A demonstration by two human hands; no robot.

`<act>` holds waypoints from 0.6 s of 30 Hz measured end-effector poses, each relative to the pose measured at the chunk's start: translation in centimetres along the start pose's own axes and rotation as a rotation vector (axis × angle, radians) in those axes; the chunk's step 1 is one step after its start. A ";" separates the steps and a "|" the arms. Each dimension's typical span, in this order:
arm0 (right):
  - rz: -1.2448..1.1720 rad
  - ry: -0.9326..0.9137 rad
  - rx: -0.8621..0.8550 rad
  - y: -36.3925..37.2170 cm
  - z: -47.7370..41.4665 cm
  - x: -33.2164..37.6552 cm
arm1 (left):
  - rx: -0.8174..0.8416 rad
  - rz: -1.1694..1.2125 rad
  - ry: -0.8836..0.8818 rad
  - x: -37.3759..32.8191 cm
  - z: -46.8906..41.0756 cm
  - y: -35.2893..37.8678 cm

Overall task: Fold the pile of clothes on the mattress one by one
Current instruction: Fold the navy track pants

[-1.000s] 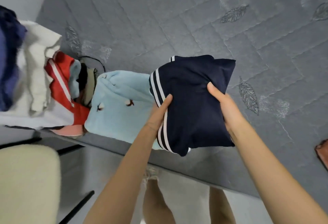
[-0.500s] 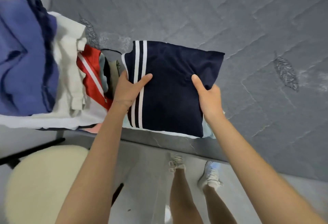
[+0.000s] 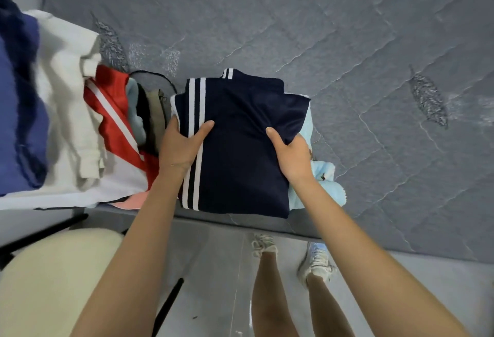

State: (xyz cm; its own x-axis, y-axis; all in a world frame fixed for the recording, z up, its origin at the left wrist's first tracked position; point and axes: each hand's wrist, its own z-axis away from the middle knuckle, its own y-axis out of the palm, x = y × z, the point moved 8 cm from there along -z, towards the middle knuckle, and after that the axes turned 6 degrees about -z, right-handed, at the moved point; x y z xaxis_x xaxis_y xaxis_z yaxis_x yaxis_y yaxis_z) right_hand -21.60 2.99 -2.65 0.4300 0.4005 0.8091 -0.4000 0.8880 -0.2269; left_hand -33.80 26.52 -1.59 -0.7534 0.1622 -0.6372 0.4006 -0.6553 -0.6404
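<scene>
head cam, navy garment [image 3: 240,155] lengthwise near-far, l hand [image 3: 183,147], r hand [image 3: 292,156] both clamp edges

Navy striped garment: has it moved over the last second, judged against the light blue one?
Yes. The navy garment has shifted left: it now lies on the light blue garment, which shows only at its right edge, and is nearer the red garment.

The folded navy garment [image 3: 240,149] with white stripes is at the near edge of the mattress [image 3: 347,43], over a light blue garment [image 3: 326,179] that shows along its right side. The left hand [image 3: 181,147] grips its left edge with the thumb across the stripes. The right hand [image 3: 290,155] grips its right edge with the thumb on top. Just to the left is the pile of clothes [image 3: 80,112], in red, white and blue. A cream stool [image 3: 53,283] stands on the floor.
</scene>
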 end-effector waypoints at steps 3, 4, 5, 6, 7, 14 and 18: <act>0.029 0.012 -0.050 0.2 0.2 -0.7 | 0.013 -0.036 0.002 0.4 -0.3 0.9; 0.051 0.008 -0.058 0.2 0.0 -0.7 | -0.009 -0.068 0.016 0.2 -0.3 0.9; 0.076 0.005 -0.060 0.1 0.0 -0.4 | -0.041 -0.120 0.028 -0.2 -0.1 0.6; 0.104 0.002 -0.055 -0.1 0.0 -0.1 | -0.082 -0.197 0.033 -0.6 0.3 0.2; 0.128 -0.006 -0.049 -0.4 0.1 0.3 | -0.131 -0.297 0.038 -1.1 0.9 -0.2; 0.641 -0.171 -0.079 -7.4 3.1 4.3 | -0.249 -0.747 0.313 -9.0 7.4 -0.3; 0.824 -0.190 -0.036 -13.9 5.5 5.8 | -0.135 -0.826 0.394 -14.1 11.9 2.4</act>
State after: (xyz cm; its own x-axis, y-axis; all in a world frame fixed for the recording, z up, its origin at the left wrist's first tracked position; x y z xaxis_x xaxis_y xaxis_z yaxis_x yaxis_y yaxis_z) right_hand -18.05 -8.25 8.17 -0.1330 0.8811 0.4539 -0.4987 0.3363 -0.7989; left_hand -28.44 13.91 10.94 -0.6049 0.7953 -0.0399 -0.1087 -0.1321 -0.9853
